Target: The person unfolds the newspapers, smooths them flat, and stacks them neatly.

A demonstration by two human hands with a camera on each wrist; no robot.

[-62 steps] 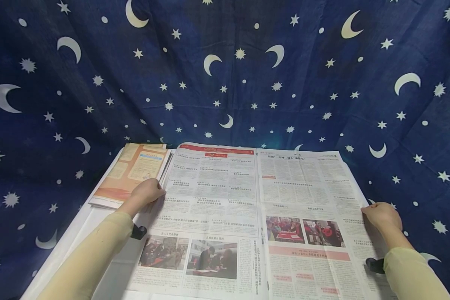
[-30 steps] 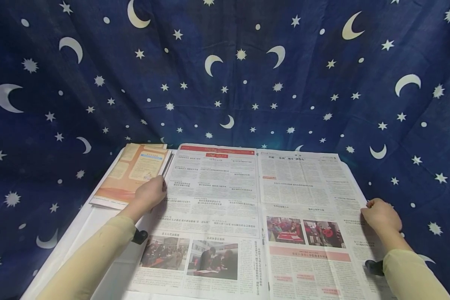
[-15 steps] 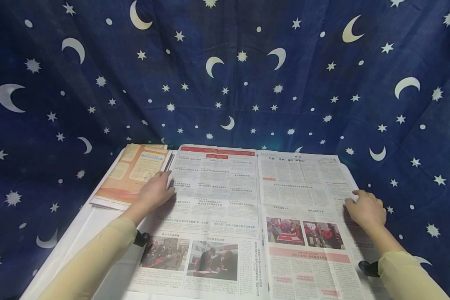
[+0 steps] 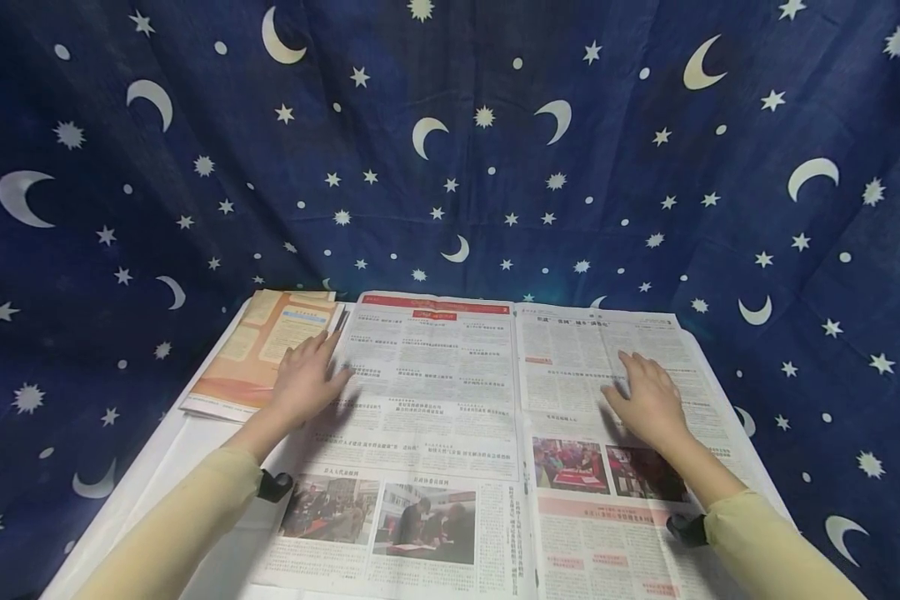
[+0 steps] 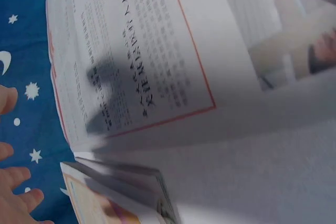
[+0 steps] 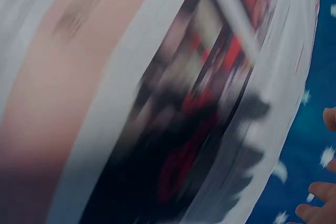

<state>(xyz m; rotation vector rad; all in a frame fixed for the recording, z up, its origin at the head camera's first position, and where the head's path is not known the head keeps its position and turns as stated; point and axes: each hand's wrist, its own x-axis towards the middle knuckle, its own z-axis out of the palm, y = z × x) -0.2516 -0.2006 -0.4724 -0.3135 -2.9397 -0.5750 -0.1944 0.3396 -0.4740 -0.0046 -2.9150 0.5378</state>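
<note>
A newspaper (image 4: 450, 392) lies spread open in the head view, its two pages meeting at a centre fold. Above its left edge, beside the stacked papers, is my left hand (image 4: 307, 375), fingers straight and slightly spread. My right hand (image 4: 648, 404) hovers over the right page, fingers spread, above the photos. Neither hand holds anything. Fingertips of the left hand (image 5: 16, 192) show at the border of the left wrist view, with the hand's shadow on the print. In the blurred right wrist view, fingers of the right hand (image 6: 317, 203) appear at the right edge.
A stack of papers with an orange printed cover (image 4: 270, 346) lies at the table's back left, next to the newspaper. The white tabletop (image 4: 146, 475) shows along the left. Behind hangs a dark blue cloth (image 4: 450, 167) with moons and stars.
My right hand has let go of the newspaper's right edge and moved left over the page. My left hand has loosened from the left edge, its fingers spreading. The newspaper stays in place.
</note>
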